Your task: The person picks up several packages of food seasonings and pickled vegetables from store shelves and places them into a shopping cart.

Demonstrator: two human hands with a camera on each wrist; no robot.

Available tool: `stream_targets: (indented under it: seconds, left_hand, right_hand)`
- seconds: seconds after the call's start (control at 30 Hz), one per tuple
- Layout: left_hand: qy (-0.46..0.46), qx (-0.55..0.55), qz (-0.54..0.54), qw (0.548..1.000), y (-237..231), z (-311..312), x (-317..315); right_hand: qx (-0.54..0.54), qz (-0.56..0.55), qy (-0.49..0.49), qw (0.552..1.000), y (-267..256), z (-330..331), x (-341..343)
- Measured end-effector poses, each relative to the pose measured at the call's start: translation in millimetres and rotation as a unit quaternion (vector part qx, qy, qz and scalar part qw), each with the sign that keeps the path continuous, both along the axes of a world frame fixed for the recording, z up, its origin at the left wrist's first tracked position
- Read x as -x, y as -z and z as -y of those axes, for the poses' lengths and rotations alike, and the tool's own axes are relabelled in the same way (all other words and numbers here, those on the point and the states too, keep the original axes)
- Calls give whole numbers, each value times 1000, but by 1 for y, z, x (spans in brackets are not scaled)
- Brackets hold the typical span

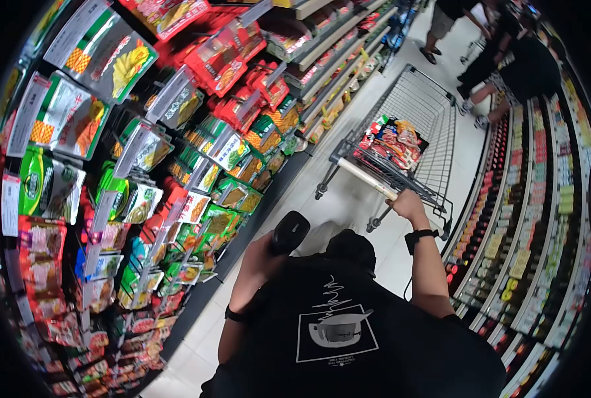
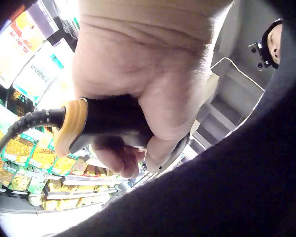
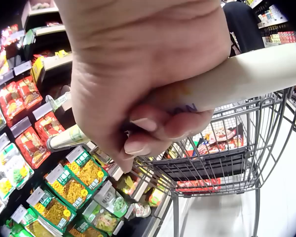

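My right hand (image 1: 410,206) grips the pale handle (image 1: 363,178) of a metal shopping cart (image 1: 435,113); the right wrist view shows the fingers (image 3: 138,143) wrapped round that handle (image 3: 256,71). My left hand (image 1: 256,265) holds a black handheld device (image 1: 291,232) beside the hanging food packets. In the left wrist view, the left hand (image 2: 138,74) is curled round the device's black grip (image 2: 113,121), which has a yellow collar and a black cable at one end. Red and colourful packages (image 1: 395,142) lie in the cart.
Racks of hanging packets (image 1: 76,119) line the left side. Shelves of bottles and jars (image 1: 508,219) run along the right. Several people (image 1: 521,66) stand or bend in the aisle beyond the cart. Pale floor tiles (image 1: 322,211) show between the left rack and the cart.
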State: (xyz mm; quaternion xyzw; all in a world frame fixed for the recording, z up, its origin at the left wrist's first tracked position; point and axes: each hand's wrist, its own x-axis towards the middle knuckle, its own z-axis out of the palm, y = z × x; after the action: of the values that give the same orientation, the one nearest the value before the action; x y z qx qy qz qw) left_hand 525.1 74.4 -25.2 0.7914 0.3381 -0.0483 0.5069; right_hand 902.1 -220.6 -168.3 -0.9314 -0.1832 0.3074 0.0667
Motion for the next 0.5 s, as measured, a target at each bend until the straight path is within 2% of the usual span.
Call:
stream_targets:
  seconds: [0.03, 0.13, 0.23, 0.5]
  left_hand:
    - [-12, 19, -1, 1000, -5, 3, -6]
    - [0, 24, 86, 996, -6, 14, -23]
    - [5, -59, 40, 997, -7, 30, -50]
    - [-17, -73, 17, 997, -8, 91, -116]
  right_hand:
    - [-4, 2, -3, 1000, -2, -1, -9]
    - [-11, 12, -6, 1000, -2, 5, -37]
    - [-8, 27, -25, 999, 0, 11, -70]
    - [2, 80, -30, 996, -9, 19, -149]
